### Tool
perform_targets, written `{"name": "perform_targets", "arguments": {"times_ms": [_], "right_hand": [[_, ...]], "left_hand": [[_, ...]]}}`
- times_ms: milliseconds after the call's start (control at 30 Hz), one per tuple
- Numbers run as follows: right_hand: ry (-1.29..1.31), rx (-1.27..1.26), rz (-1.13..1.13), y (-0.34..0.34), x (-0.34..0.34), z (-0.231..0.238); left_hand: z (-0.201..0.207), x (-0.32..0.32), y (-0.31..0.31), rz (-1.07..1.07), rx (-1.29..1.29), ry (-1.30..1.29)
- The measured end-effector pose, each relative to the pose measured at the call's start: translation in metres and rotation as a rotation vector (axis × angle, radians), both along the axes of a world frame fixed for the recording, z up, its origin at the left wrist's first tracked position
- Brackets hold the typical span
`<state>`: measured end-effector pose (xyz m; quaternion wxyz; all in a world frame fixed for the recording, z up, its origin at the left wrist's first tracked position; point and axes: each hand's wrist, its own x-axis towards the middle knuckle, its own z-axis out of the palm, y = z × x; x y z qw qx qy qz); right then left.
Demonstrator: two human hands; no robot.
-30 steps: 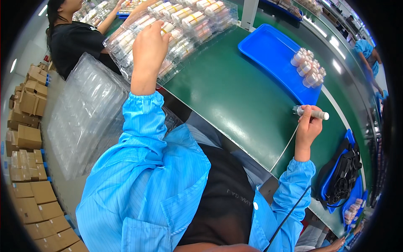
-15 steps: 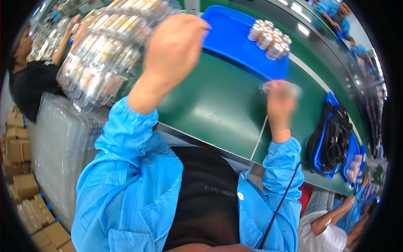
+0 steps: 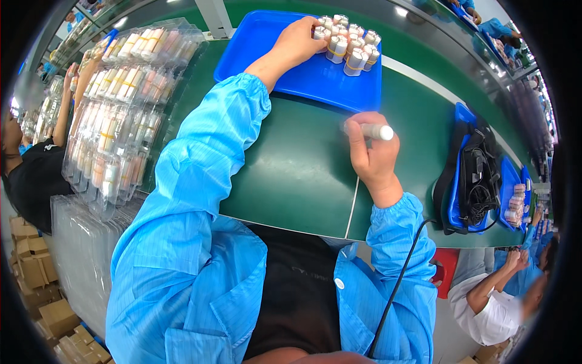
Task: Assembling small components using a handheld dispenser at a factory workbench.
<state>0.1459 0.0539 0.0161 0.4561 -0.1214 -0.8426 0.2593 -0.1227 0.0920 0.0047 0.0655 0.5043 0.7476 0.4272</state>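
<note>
My left hand reaches over the blue tray, its fingers closed on a white tube at the near left end of a group of upright tubes. These rubber-banded white tubes stand packed together in the tray's right part. Below the tray, my right hand is closed around a single pale tube, its round white end pointing right. Its fingers hide much of the tube.
Clear plastic trays of banded tubes stack up at the left. Below them stand empty clear trays. A black strapped bag lies in a blue tray on the green table. Co-workers sit at both sides.
My left hand has moved from above the table's left into the blue tray and onto the tubes. My right hand has turned, showing its tube more clearly. The view has shifted a little.
</note>
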Motion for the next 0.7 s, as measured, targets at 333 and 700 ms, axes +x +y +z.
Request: {"name": "perform_targets", "arguments": {"times_ms": [333,700], "right_hand": [[0.088,-0.306,-0.104,0.009,0.012,0.007],[0.345,-0.524,0.126,0.005,0.018,0.025]], "left_hand": [[0.032,0.043,-0.091,-0.214,0.355,0.2],[-0.01,0.104,-0.135,-0.506,0.189,0.107]]}}
